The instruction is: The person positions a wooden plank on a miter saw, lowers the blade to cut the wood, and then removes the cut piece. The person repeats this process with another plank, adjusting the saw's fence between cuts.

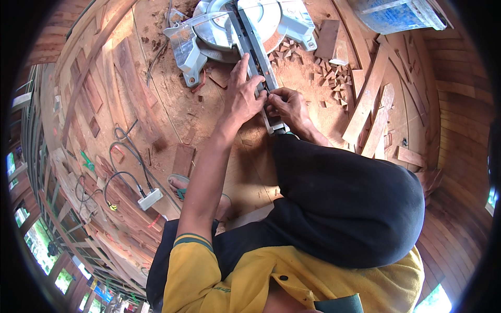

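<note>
A silver mitre saw base (211, 28) with a round turntable stands on the floor ahead of me. From it a narrow grey slotted metal arm (244, 32) runs toward my body. My left hand (243, 96) lies along the left side of this arm, index finger stretched forward and thumb reaching across the slot. Close by on the right side, my right hand (290, 108) is closed, thumb and fingers pinched at the slot. Whatever sits between those fingertips is too small to make out. Both hands touch the arm, nearly meeting each other.
Small wooden offcuts (334, 78) are scattered right of the saw amid sawdust. Long boards (368, 99) lie at the right, more planks (136, 96) at the left. A blue-stained bucket (399, 16) stands at the far right. A white power strip (150, 199) with black cables lies near my left arm.
</note>
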### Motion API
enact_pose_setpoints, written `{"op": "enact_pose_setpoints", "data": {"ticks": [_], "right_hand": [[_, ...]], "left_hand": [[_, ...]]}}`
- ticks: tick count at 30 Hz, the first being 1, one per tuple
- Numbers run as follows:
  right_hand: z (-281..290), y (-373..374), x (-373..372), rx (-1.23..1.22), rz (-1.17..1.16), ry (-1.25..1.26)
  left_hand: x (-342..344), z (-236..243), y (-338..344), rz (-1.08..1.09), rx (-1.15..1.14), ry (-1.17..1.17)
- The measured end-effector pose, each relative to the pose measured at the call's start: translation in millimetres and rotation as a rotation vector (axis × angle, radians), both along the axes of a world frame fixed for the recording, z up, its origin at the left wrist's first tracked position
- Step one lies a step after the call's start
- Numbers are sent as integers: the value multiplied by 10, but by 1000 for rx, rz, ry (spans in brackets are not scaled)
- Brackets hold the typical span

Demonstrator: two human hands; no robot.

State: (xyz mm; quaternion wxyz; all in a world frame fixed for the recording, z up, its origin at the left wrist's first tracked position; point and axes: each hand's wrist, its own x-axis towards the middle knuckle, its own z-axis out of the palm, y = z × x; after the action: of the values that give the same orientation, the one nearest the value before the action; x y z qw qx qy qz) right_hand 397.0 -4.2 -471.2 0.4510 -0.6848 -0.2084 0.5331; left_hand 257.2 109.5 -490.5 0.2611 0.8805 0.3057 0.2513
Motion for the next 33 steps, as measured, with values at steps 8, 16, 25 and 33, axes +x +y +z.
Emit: {"op": "enact_pose_setpoints", "data": {"ticks": [8, 16, 25, 33], "right_hand": [[46, -10, -20, 11, 38, -110], [-38, 10, 0, 36, 38, -127], [-78, -36, 2, 99, 98, -184], [193, -66, 197, 96, 219, -361]], "left_hand": [[29, -14, 3, 27, -22, -55], [21, -10, 62, 32, -11, -56], [34, 11, 136, -129, 192, 39], [-921, 382, 223, 248, 114, 405]]}}
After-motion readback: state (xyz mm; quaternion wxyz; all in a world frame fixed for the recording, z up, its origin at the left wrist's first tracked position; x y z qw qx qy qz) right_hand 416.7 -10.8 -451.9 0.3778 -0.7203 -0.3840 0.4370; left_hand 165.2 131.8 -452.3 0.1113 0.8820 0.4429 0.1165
